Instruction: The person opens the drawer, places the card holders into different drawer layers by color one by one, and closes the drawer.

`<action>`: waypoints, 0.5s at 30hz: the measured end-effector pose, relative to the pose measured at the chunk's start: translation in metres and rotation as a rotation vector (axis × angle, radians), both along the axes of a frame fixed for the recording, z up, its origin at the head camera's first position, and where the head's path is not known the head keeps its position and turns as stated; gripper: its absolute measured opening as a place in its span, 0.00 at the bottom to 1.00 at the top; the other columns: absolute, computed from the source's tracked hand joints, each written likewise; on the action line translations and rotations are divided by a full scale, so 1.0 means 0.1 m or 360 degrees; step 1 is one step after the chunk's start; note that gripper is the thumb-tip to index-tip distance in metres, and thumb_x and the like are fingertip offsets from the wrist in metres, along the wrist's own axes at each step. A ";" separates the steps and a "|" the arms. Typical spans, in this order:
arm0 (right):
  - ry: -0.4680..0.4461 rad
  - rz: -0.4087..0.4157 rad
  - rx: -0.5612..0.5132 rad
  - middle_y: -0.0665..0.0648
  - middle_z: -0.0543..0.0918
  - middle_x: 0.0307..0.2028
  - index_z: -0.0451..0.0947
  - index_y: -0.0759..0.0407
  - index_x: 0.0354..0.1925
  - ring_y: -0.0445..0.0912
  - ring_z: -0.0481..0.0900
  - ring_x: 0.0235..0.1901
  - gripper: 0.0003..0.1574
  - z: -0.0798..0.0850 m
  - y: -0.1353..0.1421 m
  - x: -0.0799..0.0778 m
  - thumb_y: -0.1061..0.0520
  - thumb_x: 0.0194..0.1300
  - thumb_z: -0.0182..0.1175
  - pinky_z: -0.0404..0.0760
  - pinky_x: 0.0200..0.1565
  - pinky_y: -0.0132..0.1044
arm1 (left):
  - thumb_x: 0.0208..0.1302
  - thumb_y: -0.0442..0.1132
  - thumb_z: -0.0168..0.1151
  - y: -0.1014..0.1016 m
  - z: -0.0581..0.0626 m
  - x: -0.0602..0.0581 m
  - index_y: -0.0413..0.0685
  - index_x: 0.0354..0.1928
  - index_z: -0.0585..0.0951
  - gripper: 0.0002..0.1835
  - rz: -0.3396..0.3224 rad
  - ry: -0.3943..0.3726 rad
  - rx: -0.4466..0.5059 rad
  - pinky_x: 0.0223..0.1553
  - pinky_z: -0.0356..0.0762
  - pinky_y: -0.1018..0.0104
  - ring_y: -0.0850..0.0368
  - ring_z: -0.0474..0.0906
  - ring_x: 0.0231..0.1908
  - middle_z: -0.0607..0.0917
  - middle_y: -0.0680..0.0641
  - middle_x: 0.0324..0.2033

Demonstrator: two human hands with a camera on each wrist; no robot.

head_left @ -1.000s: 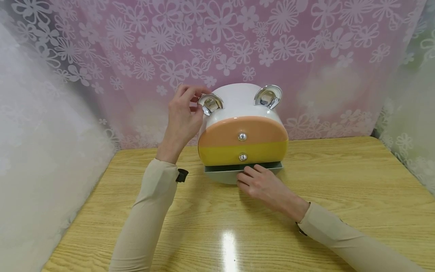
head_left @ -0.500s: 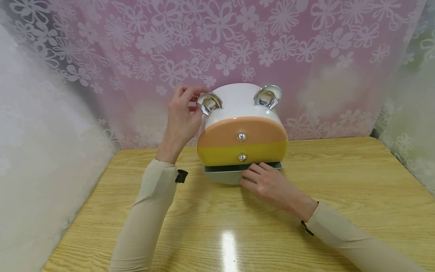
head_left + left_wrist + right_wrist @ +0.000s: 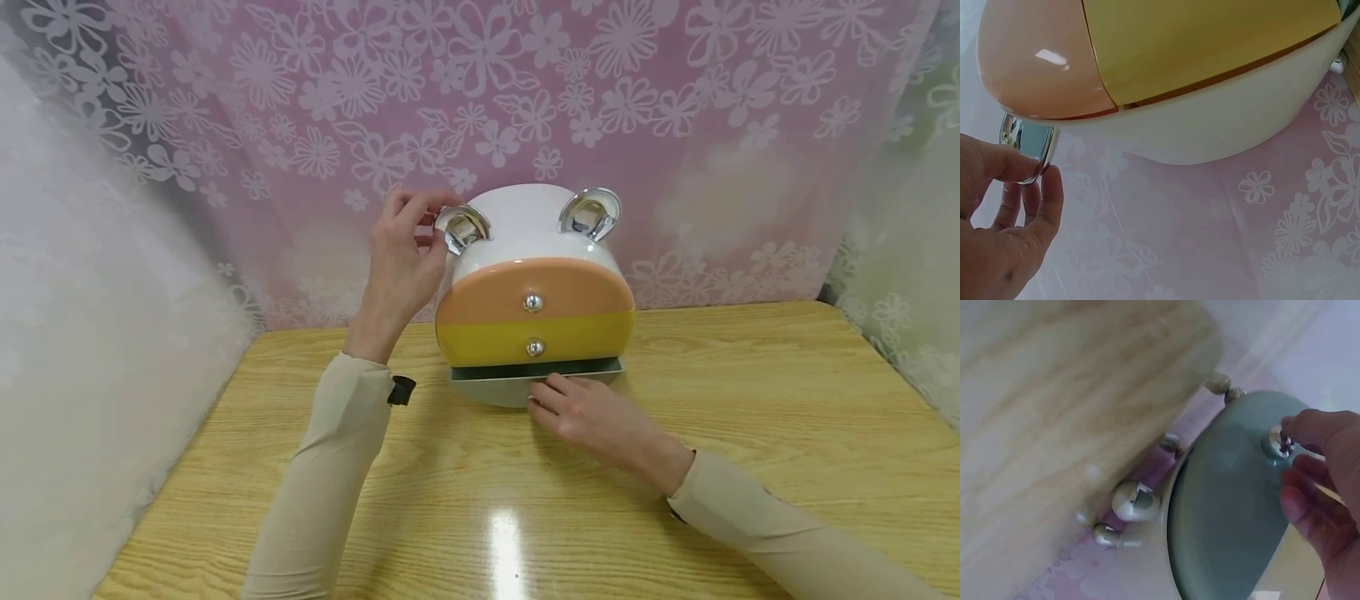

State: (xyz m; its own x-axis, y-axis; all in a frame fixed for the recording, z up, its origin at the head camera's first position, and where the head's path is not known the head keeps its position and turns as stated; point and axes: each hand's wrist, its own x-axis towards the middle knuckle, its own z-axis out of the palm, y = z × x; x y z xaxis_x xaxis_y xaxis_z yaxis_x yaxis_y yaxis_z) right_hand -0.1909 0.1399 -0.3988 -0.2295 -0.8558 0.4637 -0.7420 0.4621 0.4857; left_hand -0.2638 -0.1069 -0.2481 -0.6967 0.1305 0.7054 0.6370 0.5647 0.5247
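Observation:
A small bear-shaped drawer cabinet [image 3: 525, 218] with a glossy white body stands on the table. Its orange top drawer [image 3: 480, 292] and yellow middle drawer [image 3: 480, 340] are closed. The pale green bottom drawer [image 3: 483, 390] is pulled out a little, with a dark gap above its front. My left hand [image 3: 405, 254] pinches the cabinet's silver left ear [image 3: 1034, 142] between thumb and fingers. My right hand [image 3: 592, 414] is at the green drawer's front, its fingers about the round silver knob [image 3: 1277, 442].
The wood-grain table [image 3: 750, 400] extends to both sides and in front of the cabinet. Directly behind hangs a pink flowered curtain [image 3: 360, 108]. Silver ball feet [image 3: 1136, 501] show under the cabinet in the right wrist view.
My right hand has shifted slightly right and its fingers have come down from the green drawer's upper edge to its knob. The left hand stays on the ear.

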 end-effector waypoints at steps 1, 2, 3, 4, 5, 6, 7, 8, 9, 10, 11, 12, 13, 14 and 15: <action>0.0008 0.0005 0.0002 0.54 0.84 0.45 0.86 0.59 0.45 0.47 0.80 0.41 0.16 -0.01 -0.01 0.00 0.65 0.56 0.69 0.85 0.38 0.33 | 0.66 0.24 0.53 0.00 -0.01 0.00 0.46 0.53 0.85 0.19 0.0000 0.0005 0.0007 0.47 0.87 0.59 0.50 0.81 0.46 0.77 0.41 0.46; 0.0014 0.0006 0.0003 0.54 0.83 0.44 0.86 0.59 0.45 0.47 0.80 0.40 0.16 -0.03 -0.02 0.00 0.65 0.56 0.69 0.85 0.37 0.32 | 0.65 0.23 0.53 0.00 -0.01 0.00 0.46 0.53 0.85 0.20 -0.0001 0.0014 0.0012 0.47 0.87 0.59 0.50 0.80 0.46 0.77 0.41 0.46; 0.0015 0.0008 -0.0002 0.55 0.83 0.44 0.86 0.60 0.44 0.47 0.80 0.39 0.15 -0.04 -0.03 -0.01 0.65 0.56 0.69 0.85 0.36 0.31 | 0.65 0.23 0.52 0.00 -0.01 -0.01 0.46 0.53 0.85 0.20 -0.0001 0.0022 0.0016 0.46 0.87 0.59 0.50 0.80 0.46 0.77 0.41 0.46; 0.0019 0.0008 -0.0004 0.55 0.82 0.43 0.86 0.60 0.44 0.47 0.79 0.39 0.14 -0.05 -0.04 -0.01 0.65 0.57 0.68 0.84 0.34 0.31 | 0.65 0.23 0.52 0.00 -0.02 -0.01 0.45 0.53 0.85 0.20 -0.0003 0.0026 0.0021 0.47 0.87 0.59 0.50 0.80 0.47 0.77 0.41 0.46; 0.0027 0.0008 -0.0008 0.55 0.82 0.42 0.86 0.60 0.43 0.47 0.79 0.38 0.14 -0.06 -0.05 -0.01 0.66 0.56 0.68 0.84 0.34 0.30 | 0.65 0.23 0.52 0.00 -0.02 -0.01 0.45 0.53 0.84 0.20 -0.0009 0.0031 0.0025 0.47 0.87 0.59 0.50 0.81 0.47 0.77 0.41 0.46; 0.0028 0.0006 -0.0014 0.55 0.82 0.42 0.85 0.60 0.43 0.47 0.79 0.38 0.13 -0.07 -0.05 -0.02 0.66 0.57 0.67 0.84 0.34 0.31 | 0.65 0.23 0.52 0.01 -0.02 -0.01 0.45 0.53 0.84 0.20 -0.0012 0.0033 0.0030 0.47 0.87 0.58 0.50 0.81 0.48 0.78 0.41 0.46; 0.0036 0.0000 -0.0016 0.55 0.81 0.42 0.85 0.60 0.42 0.47 0.79 0.38 0.13 -0.08 -0.06 -0.02 0.66 0.57 0.67 0.84 0.34 0.31 | 0.64 0.23 0.52 0.01 -0.03 -0.01 0.44 0.53 0.84 0.20 -0.0016 0.0033 0.0033 0.47 0.87 0.58 0.50 0.81 0.48 0.78 0.41 0.47; 0.0037 -0.0007 -0.0020 0.55 0.81 0.41 0.85 0.60 0.42 0.47 0.80 0.38 0.12 -0.08 -0.06 -0.03 0.66 0.58 0.66 0.84 0.34 0.32 | 0.64 0.23 0.52 0.01 -0.02 -0.01 0.44 0.53 0.84 0.20 -0.0019 0.0033 0.0033 0.48 0.87 0.58 0.50 0.82 0.48 0.79 0.41 0.47; 0.0031 -0.0011 -0.0026 0.55 0.81 0.41 0.84 0.60 0.42 0.47 0.80 0.38 0.12 -0.08 -0.07 -0.03 0.66 0.57 0.67 0.84 0.35 0.32 | 0.64 0.23 0.52 0.01 -0.02 -0.01 0.44 0.53 0.84 0.20 -0.0021 0.0030 0.0036 0.48 0.87 0.58 0.49 0.82 0.48 0.80 0.41 0.47; 0.0030 -0.0019 -0.0024 0.55 0.81 0.41 0.84 0.60 0.42 0.47 0.80 0.38 0.12 -0.08 -0.07 -0.03 0.66 0.57 0.67 0.84 0.36 0.33 | 0.65 0.23 0.52 0.01 -0.02 -0.01 0.44 0.53 0.84 0.20 -0.0023 0.0023 0.0037 0.48 0.87 0.58 0.49 0.83 0.48 0.80 0.42 0.47; 0.0029 -0.0029 -0.0021 0.55 0.81 0.41 0.84 0.60 0.42 0.47 0.80 0.38 0.12 -0.08 -0.07 -0.02 0.66 0.57 0.68 0.84 0.37 0.33 | 0.65 0.23 0.52 0.01 -0.02 -0.01 0.44 0.53 0.84 0.20 -0.0022 0.0020 0.0036 0.48 0.87 0.58 0.49 0.83 0.47 0.81 0.41 0.47; 0.0026 -0.0038 -0.0016 0.55 0.81 0.41 0.84 0.60 0.42 0.47 0.80 0.39 0.12 -0.08 -0.07 -0.02 0.66 0.57 0.69 0.84 0.38 0.34 | 0.65 0.23 0.52 0.01 -0.01 0.00 0.44 0.53 0.84 0.20 -0.0020 0.0013 0.0037 0.47 0.87 0.58 0.48 0.83 0.47 0.81 0.42 0.47; 0.0026 -0.0048 -0.0011 0.54 0.81 0.41 0.84 0.59 0.42 0.47 0.80 0.39 0.12 -0.08 -0.08 -0.02 0.66 0.57 0.70 0.84 0.38 0.34 | 0.65 0.23 0.52 0.02 -0.01 0.00 0.44 0.53 0.84 0.19 -0.0020 0.0004 0.0036 0.47 0.87 0.58 0.48 0.83 0.46 0.81 0.42 0.46; 0.0019 -0.0056 -0.0009 0.54 0.81 0.41 0.84 0.59 0.42 0.47 0.80 0.39 0.13 -0.08 -0.08 -0.02 0.66 0.57 0.71 0.84 0.38 0.34 | 0.65 0.23 0.52 0.01 0.00 0.00 0.44 0.53 0.84 0.19 -0.0019 -0.0005 0.0036 0.47 0.87 0.59 0.48 0.83 0.46 0.81 0.41 0.46; 0.0014 -0.0062 -0.0007 0.54 0.81 0.41 0.84 0.59 0.42 0.47 0.80 0.39 0.14 -0.08 -0.08 -0.02 0.66 0.56 0.72 0.84 0.38 0.34 | 0.65 0.23 0.52 0.01 0.00 0.00 0.45 0.52 0.84 0.19 -0.0020 -0.0018 0.0035 0.47 0.87 0.59 0.48 0.83 0.46 0.81 0.42 0.46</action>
State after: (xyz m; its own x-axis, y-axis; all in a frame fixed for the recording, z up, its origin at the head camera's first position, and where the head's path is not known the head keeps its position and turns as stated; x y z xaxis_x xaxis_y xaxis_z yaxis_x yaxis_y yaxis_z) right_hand -0.1930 0.1319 -0.4067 -0.2583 -0.8442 0.4696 -0.7192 0.4926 0.4900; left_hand -0.2636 -0.1055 -0.2482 -0.7031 0.1238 0.7002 0.6378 0.5451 0.5441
